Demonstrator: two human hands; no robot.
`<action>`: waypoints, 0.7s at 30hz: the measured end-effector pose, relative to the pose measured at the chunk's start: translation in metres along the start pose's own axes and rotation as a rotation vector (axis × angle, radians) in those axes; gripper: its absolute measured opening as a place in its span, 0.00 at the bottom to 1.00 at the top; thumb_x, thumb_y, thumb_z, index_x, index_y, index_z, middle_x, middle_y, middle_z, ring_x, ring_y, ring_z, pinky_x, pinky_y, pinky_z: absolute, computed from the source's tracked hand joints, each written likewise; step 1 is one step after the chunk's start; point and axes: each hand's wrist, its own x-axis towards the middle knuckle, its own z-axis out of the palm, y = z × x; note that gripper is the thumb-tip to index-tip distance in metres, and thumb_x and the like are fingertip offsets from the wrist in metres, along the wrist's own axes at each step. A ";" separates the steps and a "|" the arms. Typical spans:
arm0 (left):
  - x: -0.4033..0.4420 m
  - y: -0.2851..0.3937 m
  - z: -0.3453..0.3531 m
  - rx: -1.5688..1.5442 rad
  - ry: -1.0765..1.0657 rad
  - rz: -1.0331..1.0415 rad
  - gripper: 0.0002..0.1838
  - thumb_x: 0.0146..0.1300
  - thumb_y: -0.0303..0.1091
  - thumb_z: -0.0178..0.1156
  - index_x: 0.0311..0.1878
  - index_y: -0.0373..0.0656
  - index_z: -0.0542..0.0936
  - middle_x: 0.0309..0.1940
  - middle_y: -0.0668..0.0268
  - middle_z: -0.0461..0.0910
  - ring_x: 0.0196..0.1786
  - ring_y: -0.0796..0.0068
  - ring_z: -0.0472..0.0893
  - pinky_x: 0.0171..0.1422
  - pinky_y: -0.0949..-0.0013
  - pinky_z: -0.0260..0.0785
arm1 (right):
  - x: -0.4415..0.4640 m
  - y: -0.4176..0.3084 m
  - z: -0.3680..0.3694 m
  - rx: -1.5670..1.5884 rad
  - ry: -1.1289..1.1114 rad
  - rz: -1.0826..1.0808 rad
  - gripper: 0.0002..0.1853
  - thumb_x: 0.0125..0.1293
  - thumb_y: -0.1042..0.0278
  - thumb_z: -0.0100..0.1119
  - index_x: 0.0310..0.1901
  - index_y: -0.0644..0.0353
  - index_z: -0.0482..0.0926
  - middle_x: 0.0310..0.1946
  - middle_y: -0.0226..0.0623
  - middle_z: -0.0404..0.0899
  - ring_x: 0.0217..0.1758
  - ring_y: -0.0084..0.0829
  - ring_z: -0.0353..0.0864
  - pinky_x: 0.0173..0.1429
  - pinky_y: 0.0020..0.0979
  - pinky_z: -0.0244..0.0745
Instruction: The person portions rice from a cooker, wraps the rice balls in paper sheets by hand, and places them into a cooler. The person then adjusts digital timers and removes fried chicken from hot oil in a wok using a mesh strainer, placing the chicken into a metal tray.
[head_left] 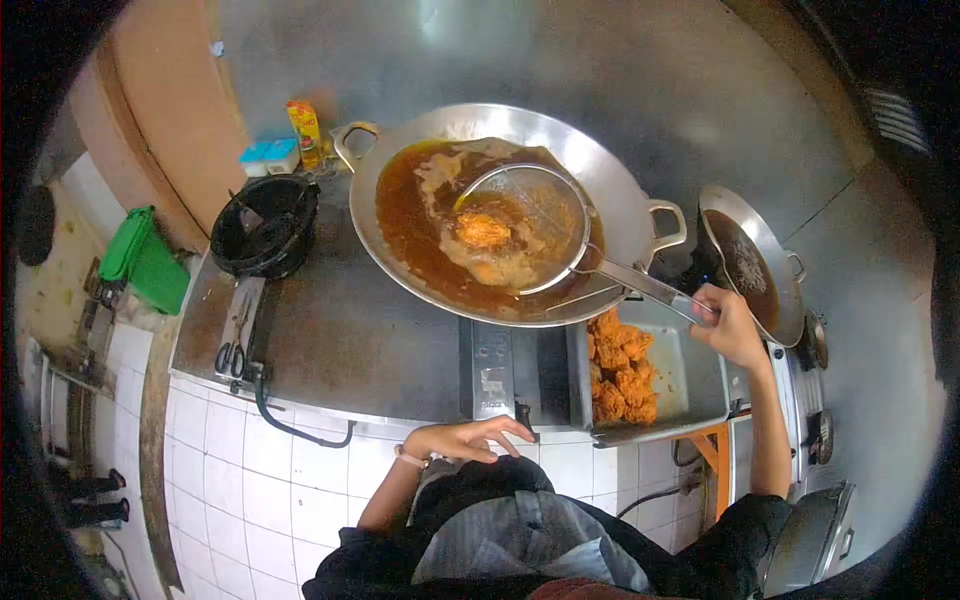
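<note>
My right hand (730, 325) is closed around the handle of a round wire-mesh strainer (545, 195). The strainer's bowl dips into brown oil (410, 225) in a large two-handled metal wok (610, 165). A golden-brown fried piece (483, 229) lies in the strainer, with pale foam around it. My left hand (470, 438) hangs in front of my body near the counter's front edge, fingers stretched out, holding nothing. Below the wok's right side, a metal tray (690, 370) holds several pieces of fried chicken (622, 370).
A second, smaller wok (785, 270) with dark oil stands at the right. On the left are a black basin (265, 228), scissors (235, 340), a yellow packet (305, 130) and a blue-lidded container (270, 157). A green bin (150, 260) stands farther left.
</note>
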 end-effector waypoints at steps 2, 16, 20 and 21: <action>0.003 -0.001 0.002 -0.012 -0.001 -0.017 0.29 0.60 0.35 0.55 0.63 0.45 0.57 0.62 0.59 0.58 0.58 0.62 0.67 0.50 0.65 0.69 | -0.009 0.006 0.001 -0.008 0.007 -0.018 0.13 0.38 0.71 0.63 0.28 0.61 0.72 0.15 0.35 0.67 0.20 0.26 0.70 0.28 0.29 0.66; 0.006 -0.013 0.019 0.000 -0.016 -0.082 0.30 0.59 0.33 0.56 0.63 0.45 0.57 0.63 0.61 0.57 0.59 0.64 0.67 0.60 0.61 0.61 | -0.018 -0.041 -0.024 -0.311 0.061 -0.238 0.14 0.38 0.72 0.62 0.30 0.57 0.70 0.20 0.38 0.75 0.25 0.39 0.77 0.30 0.35 0.68; 0.000 -0.013 0.027 -0.013 0.043 -0.092 0.30 0.59 0.33 0.56 0.63 0.43 0.57 0.63 0.59 0.57 0.59 0.64 0.66 0.62 0.60 0.59 | -0.019 -0.053 -0.030 -0.348 0.071 -0.284 0.14 0.39 0.72 0.62 0.30 0.57 0.70 0.21 0.40 0.75 0.28 0.40 0.78 0.30 0.35 0.68; -0.002 -0.013 0.028 0.009 0.052 -0.069 0.30 0.59 0.32 0.56 0.63 0.43 0.57 0.63 0.59 0.57 0.59 0.64 0.66 0.62 0.60 0.59 | -0.021 -0.057 -0.033 -0.350 0.079 -0.291 0.14 0.39 0.71 0.62 0.30 0.57 0.70 0.21 0.40 0.75 0.28 0.41 0.78 0.30 0.35 0.68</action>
